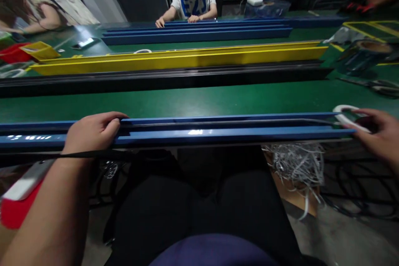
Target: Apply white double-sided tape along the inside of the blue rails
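Observation:
A long blue channel rail (193,133) lies across the green workbench (199,104) right in front of me. My left hand (92,133) curls over the rail's near middle, with its fingertips on the upper edge. A thin grey cord (230,121) runs along the rail's groove from that hand towards the right end. There my right hand (375,131) pinches a white loop of cable (346,115) just off the rail's end. The cord seems to join this loop, though my fingers partly hide the joint. A black strap (71,155) crosses below my left forearm.
Black (162,77), yellow (177,60) and far blue (196,35) rails lie parallel beyond mine. A seated co-worker (190,2) rests both hands at the far side. Scissors (374,85) and a tape roll (363,56) lie at right. Below, a cardboard box (296,191) holds white scrap strips.

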A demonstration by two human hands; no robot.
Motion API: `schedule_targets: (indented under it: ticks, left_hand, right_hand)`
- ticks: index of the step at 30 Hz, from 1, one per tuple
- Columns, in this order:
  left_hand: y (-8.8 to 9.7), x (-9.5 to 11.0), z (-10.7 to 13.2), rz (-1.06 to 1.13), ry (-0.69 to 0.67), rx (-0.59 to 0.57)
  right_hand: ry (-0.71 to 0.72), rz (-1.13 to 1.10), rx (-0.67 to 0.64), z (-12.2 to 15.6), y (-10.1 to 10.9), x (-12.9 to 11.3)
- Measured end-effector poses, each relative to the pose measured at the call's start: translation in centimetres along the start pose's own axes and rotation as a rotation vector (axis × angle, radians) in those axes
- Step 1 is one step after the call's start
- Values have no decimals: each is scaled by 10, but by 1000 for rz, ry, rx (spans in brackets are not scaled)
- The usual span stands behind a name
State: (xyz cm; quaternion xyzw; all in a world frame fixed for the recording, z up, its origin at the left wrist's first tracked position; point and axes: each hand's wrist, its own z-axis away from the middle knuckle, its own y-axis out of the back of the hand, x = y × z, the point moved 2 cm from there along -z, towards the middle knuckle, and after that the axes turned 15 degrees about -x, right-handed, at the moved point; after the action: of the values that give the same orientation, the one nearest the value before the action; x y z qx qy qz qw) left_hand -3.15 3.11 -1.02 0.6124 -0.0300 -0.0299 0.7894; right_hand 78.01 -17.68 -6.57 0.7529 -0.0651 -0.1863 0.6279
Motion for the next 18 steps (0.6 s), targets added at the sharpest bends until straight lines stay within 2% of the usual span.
schedule_targets:
  ticks: [6,10,18]
  left_hand:
    - [-11,-15,-9,-32,46,17]
    - [-14,-17,-10,-36,4,40]
    - [-13,-13,-12,-45,4,12]
  right_hand:
    - [205,82,-4,0,12,-41]
    - [337,71,-109,-4,16,-54]
    - [326,-143,-256,-13,21,-66]
